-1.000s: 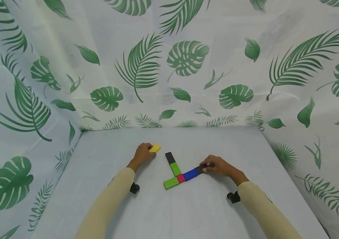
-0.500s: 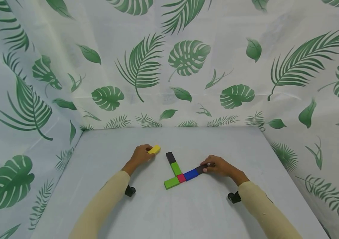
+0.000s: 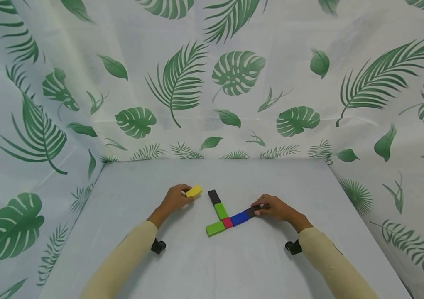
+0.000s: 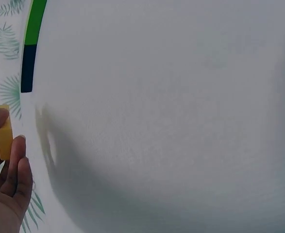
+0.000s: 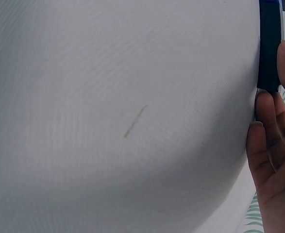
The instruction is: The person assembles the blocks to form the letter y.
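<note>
In the head view my left hand (image 3: 175,197) pinches a yellow block (image 3: 194,191) between thumb and fingers. The left wrist view shows that block's narrow side, with the block raised above the table and its shadow to the right. My right hand (image 3: 276,207) holds the black block (image 3: 250,212) at the outer end of a row, thumb along one side and a fingertip at its end. This block adjoins a blue block (image 3: 239,218), then a red block (image 3: 226,223) and a green block (image 3: 215,229). From the red one a second green block (image 3: 221,211) and another black block (image 3: 214,197) branch off.
A white-covered table (image 3: 212,265) lies under everything. Behind it and at both sides hangs a white curtain (image 3: 249,137) printed with green leaves. A black wrist camera (image 3: 158,246) hangs below my left sleeve, another wrist camera (image 3: 293,248) below my right.
My left hand has drawn slightly nearer to me with the yellow block, its forearm swinging to the left. The right hand and the laid blocks stay in place.
</note>
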Demonstrator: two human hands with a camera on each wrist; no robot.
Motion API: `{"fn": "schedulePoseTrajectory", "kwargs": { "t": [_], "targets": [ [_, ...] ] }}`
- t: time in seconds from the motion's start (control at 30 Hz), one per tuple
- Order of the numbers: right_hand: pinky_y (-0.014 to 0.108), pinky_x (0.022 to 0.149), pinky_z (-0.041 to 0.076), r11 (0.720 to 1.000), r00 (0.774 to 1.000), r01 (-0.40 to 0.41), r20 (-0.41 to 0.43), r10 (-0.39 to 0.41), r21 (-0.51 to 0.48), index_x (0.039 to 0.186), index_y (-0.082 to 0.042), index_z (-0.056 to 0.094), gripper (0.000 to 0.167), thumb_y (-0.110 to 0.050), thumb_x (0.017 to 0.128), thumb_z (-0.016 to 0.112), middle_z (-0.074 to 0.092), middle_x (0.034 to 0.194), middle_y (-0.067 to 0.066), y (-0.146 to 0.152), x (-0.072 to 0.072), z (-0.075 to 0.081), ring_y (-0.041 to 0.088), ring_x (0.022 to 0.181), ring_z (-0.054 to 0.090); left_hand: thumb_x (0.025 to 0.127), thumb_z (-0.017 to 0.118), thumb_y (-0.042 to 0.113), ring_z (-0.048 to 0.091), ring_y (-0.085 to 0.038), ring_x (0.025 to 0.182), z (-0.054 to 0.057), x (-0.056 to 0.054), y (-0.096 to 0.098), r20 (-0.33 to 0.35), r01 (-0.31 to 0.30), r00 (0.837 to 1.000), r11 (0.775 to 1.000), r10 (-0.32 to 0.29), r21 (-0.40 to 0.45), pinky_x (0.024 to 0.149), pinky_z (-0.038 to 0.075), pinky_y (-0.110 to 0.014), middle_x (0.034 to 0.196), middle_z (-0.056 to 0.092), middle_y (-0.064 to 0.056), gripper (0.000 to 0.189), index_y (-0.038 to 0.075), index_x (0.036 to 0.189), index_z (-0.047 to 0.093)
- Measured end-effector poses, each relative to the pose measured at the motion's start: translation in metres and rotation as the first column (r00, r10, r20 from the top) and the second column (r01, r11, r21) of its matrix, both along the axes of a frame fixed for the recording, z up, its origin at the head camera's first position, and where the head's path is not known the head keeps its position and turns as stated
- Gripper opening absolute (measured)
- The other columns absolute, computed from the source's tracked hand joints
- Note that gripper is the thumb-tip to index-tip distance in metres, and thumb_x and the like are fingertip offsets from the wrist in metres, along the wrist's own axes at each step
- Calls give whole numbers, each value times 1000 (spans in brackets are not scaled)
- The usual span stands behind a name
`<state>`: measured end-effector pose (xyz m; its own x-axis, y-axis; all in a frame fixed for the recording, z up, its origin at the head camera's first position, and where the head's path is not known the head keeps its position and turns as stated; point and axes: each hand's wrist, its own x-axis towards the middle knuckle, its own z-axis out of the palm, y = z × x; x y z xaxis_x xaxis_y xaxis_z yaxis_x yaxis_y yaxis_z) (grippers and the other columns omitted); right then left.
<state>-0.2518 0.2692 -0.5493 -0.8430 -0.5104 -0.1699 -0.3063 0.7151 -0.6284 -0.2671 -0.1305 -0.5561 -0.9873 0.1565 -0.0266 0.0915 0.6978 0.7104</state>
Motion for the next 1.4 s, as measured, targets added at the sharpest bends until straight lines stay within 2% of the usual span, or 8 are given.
{"fn": "schedulePoseTrajectory", "kwargs": {
  "t": [0.13,0.33,0.5,0.73,1.07,1.4],
  "targets": [
    [30,82,47,1000,1000,-6,2,6,-7,122,-14,72,31,-24,92,73,64,112,3,1,1,0,14,96,56,87,78,20,64,-17,90,1,9,-1,3,19,1000,1000,-19,12,76,55,-32,113,69,-8,36,8,120,70],
    [32,84,48,1000,1000,-21,-5,21,-6,122,-13,72,32,-24,93,73,64,111,3,2,0,-1,15,97,57,86,79,19,63,-13,85,4,23,-1,-5,49,999,998,-49,36,70,53,-28,112,70,-7,37,7,120,70],
    [32,86,48,999,999,-34,-7,34,-12,123,-14,72,32,-25,93,72,64,111,2,4,0,-3,15,99,59,86,79,17,62,-12,83,6,33,-3,-6,46,999,997,-46,59,69,53,-27,112,70,-6,37,7,120,70],
    [27,81,47,997,999,-42,-7,42,-64,122,-9,72,33,-23,92,73,64,109,5,5,1,-2,15,94,57,85,80,15,62,-12,84,7,46,-8,-15,53,999,995,-51,90,69,53,-27,113,70,-6,36,8,119,71],
    [29,83,47,999,999,-32,-15,32,-34,122,-12,72,32,-25,92,73,64,110,3,4,0,-2,14,95,57,86,79,15,61,-11,83,8,65,-10,13,31,999,992,-33,120,65,51,-24,113,69,-5,36,9,120,70],
    [29,83,47,999,1000,-29,-2,29,-42,121,-13,73,32,-25,92,74,64,109,2,3,-1,-3,14,95,56,85,79,14,60,-10,81,8,85,-12,2,67,998,990,-68,122,63,50,-22,105,67,-4,36,7,120,70]
  ]
}}
